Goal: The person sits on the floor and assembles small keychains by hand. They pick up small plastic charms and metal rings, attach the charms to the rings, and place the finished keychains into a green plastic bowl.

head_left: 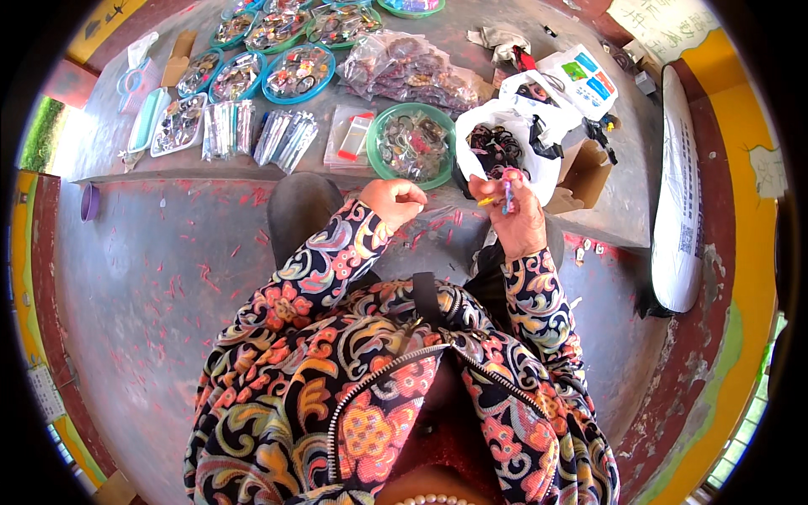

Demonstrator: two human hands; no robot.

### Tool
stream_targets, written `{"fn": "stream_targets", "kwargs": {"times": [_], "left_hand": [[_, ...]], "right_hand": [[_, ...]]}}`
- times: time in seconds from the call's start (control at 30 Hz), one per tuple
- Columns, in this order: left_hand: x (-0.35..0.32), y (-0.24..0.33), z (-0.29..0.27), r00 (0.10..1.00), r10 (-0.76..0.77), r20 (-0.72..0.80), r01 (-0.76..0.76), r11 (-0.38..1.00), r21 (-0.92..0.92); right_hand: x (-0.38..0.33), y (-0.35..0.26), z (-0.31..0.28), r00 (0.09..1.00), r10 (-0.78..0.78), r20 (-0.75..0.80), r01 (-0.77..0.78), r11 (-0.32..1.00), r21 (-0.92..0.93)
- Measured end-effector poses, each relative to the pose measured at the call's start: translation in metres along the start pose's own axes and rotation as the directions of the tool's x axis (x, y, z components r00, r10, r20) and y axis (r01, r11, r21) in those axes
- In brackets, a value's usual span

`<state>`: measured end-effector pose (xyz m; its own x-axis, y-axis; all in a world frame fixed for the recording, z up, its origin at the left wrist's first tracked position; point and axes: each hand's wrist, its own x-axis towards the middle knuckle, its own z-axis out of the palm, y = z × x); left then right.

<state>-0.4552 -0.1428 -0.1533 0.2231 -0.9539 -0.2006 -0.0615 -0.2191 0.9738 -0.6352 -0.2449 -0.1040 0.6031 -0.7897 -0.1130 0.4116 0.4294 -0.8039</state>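
My right hand (520,220) is raised in front of the white plastic bag (545,172), its fingers closed on small pink, blue and yellow pieces (508,195) that look like hair ties. Dark ring-shaped bands, like hair ties (497,151), fill the open bag. Over my left knee, my left hand (394,204) is closed with its fingers curled inward; whatever it may hold is hidden. Just beyond that hand stands a green round basket (375,151) heaped with small items in clear packets.
Several blue and green baskets of small goods (268,84) line the far left of the raised ledge. Bundled pens (286,139), clear bags (404,63) and a cardboard box (585,172) share it. A tall white sack (678,194) leans at right. Red scraps litter the floor (168,295).
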Motion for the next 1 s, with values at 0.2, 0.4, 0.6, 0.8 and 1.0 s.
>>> {"fn": "stream_targets", "kwargs": {"times": [0.2, 0.4, 0.6, 0.8, 1.0], "left_hand": [[0.000, 0.003, 0.001, 0.997, -0.045, 0.058, 0.047, 0.999, -0.021], [0.001, 0.007, 0.007, 1.000, 0.002, 0.006, -0.003, 0.984, 0.177], [0.003, -0.003, 0.010, 0.991, 0.127, 0.037, -0.132, 0.951, 0.281], [-0.005, 0.002, 0.011, 0.975, 0.212, 0.065, -0.219, 0.878, 0.426], [-0.003, 0.001, 0.018, 0.978, 0.165, -0.129, -0.114, 0.936, 0.333]], "right_hand": [[0.004, -0.003, -0.018, 0.968, 0.188, 0.164, -0.179, 0.981, -0.068], [-0.006, 0.005, 0.014, 0.932, 0.140, 0.334, 0.196, 0.582, -0.789], [-0.004, 0.019, 0.026, 0.802, 0.028, 0.597, 0.568, 0.272, -0.776], [-0.007, 0.018, 0.029, 0.785, 0.151, 0.600, 0.604, 0.029, -0.797], [-0.007, 0.020, 0.023, 0.762, 0.233, 0.604, 0.618, 0.014, -0.786]]}}
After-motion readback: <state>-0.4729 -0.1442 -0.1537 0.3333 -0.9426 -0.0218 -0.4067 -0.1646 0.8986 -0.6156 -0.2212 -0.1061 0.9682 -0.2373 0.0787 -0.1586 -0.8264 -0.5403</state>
